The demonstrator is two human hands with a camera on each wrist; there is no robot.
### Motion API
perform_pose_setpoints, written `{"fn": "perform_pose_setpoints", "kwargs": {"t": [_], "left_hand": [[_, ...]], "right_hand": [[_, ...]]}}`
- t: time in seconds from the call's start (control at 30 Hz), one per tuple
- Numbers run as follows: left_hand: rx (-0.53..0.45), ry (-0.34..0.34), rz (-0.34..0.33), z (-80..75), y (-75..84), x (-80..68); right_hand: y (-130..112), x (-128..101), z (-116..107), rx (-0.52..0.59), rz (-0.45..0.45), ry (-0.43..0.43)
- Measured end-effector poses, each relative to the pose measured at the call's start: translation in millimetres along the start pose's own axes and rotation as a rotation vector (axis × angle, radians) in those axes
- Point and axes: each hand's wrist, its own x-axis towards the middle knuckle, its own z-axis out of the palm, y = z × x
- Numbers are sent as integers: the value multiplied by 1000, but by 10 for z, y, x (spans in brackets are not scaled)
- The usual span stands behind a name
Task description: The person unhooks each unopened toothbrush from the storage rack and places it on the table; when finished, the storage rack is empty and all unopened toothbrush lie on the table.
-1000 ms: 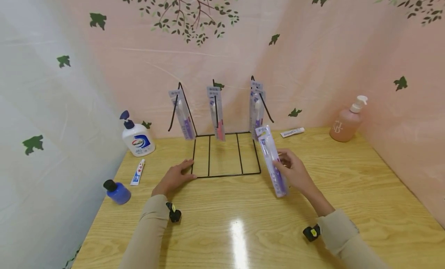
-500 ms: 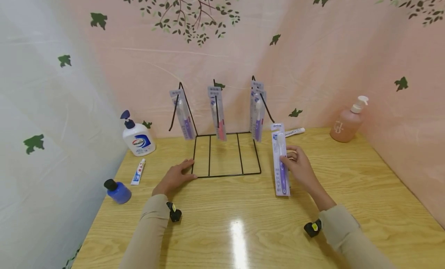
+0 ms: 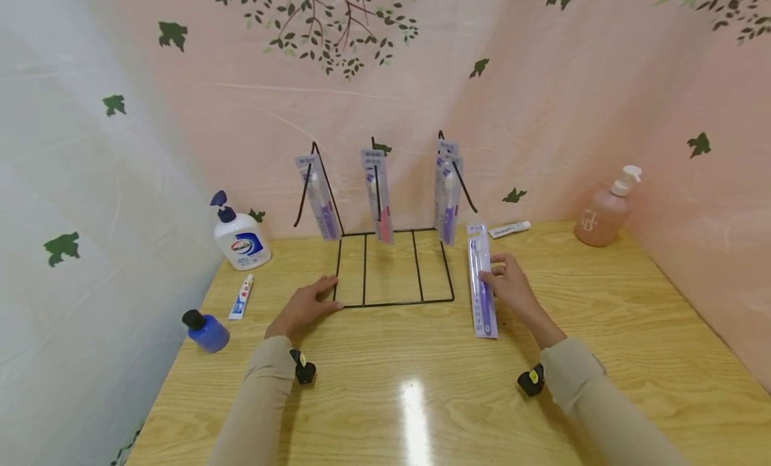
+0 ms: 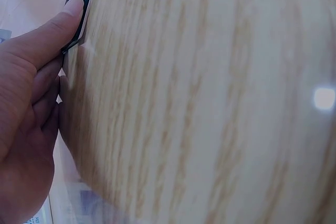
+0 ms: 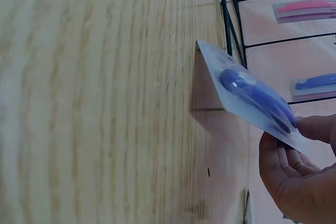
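Note:
A black wire rack (image 3: 391, 265) stands at the back middle of the wooden table (image 3: 421, 392). Three packaged toothbrushes hang from its hooks: left (image 3: 319, 198), middle (image 3: 378, 195), right (image 3: 447, 191). My left hand (image 3: 304, 306) rests flat on the table with its thumb against the rack's front left corner (image 4: 73, 30). My right hand (image 3: 508, 285) pinches a packaged purple toothbrush (image 3: 482, 288) by its edge, just right of the rack. In the right wrist view the packaged purple toothbrush (image 5: 252, 95) is tilted, its lower end touching the table.
A white pump soap bottle (image 3: 241, 238), a small toothpaste tube (image 3: 241, 297) and a blue bottle (image 3: 206, 331) lie at the left. Another tube (image 3: 508, 229) and a pink pump bottle (image 3: 605, 211) stand at the back right. Curtain walls close in behind and on both sides.
My right hand has carried the packaged purple toothbrush away from the rack and lowered it towards the table, turning it from slanted to nearly straight. The left hand has not moved.

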Motion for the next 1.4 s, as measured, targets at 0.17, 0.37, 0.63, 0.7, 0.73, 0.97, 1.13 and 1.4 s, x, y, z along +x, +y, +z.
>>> {"fn": "perform_pose_setpoints", "kwargs": {"t": [0.17, 0.37, 0.63, 0.7, 0.73, 0.97, 1.13, 1.4], "left_hand": [[2, -2, -5, 4, -18, 16], [2, -1, 3, 6, -27, 21], [0, 3, 8, 0, -6, 14], [-3, 5, 8, -3, -3, 12], [-5, 6, 6, -4, 1, 9], [-8, 2, 5, -3, -4, -1], [2, -5, 1, -2, -15, 7], [3, -5, 3, -4, -22, 15]], "right_hand": [[40, 72, 32, -41, 46, -25], [68, 132, 60, -114, 96, -52], [106, 175, 66, -201, 95, -29], [112, 183, 56, -237, 94, -23], [106, 182, 49, -255, 97, -22], [86, 160, 26, -343, 110, -17], [89, 133, 28, -354, 92, -10], [128, 104, 26, -375, 38, 15]]}}
